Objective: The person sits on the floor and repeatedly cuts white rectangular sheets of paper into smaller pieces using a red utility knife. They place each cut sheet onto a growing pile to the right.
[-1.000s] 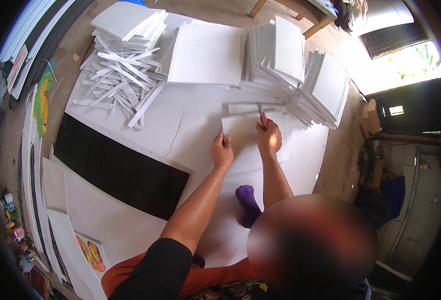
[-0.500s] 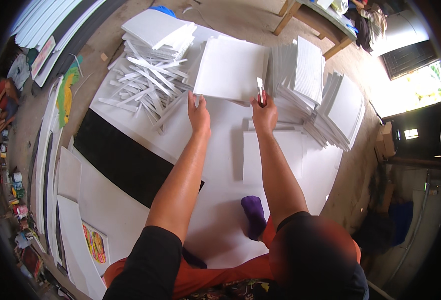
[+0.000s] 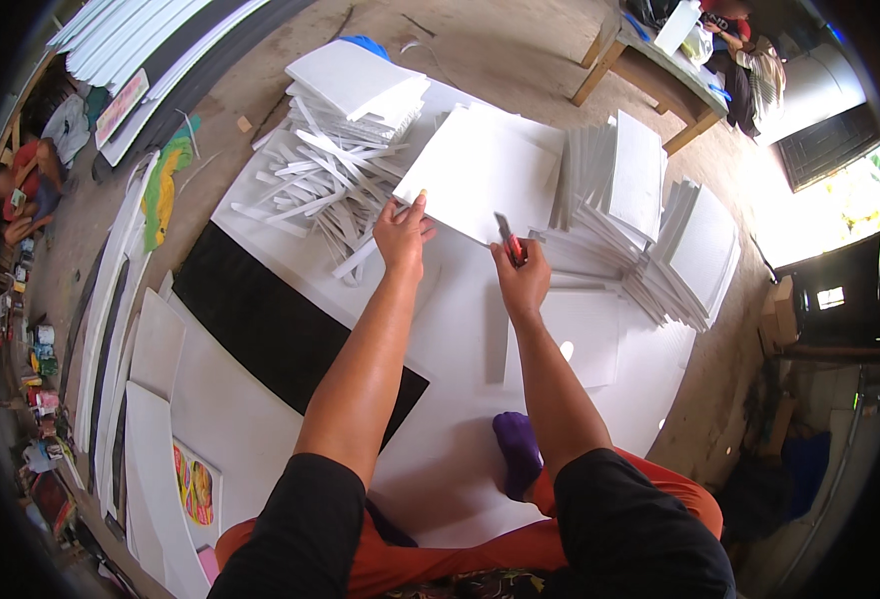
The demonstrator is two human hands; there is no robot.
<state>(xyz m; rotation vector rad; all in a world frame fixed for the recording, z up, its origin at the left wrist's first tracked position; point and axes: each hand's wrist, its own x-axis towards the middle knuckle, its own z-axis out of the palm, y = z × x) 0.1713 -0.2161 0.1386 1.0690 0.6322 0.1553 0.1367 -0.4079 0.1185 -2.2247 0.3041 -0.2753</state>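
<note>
A squared stack of white board sheets [image 3: 485, 165] lies in front of me on a large white sheet [image 3: 460, 344]. My left hand [image 3: 401, 240] is at the stack's near left corner, fingers apart, their tips touching or very close to its edge. My right hand [image 3: 525, 285] is closed around a red utility knife [image 3: 512, 246], its dark blade end pointing up and away. The knife is just off the stack's near edge. Beneath my right forearm lie more flat white sheets [image 3: 560, 354].
Loose white strips [image 3: 310, 185] heap at the left, beside another stack of sheets [image 3: 355, 80]. Leaning stacks of sheets [image 3: 634, 185] stand at the right. A black panel [image 3: 280, 309] lies left of my arm. A wooden table [image 3: 649, 70] and other people are farther off.
My left hand has loosened from the stack's side and its fingers have spread. The right hand, with the knife, has drawn back from the stack's edge and tilted the knife leftward. The view has shifted slightly.
</note>
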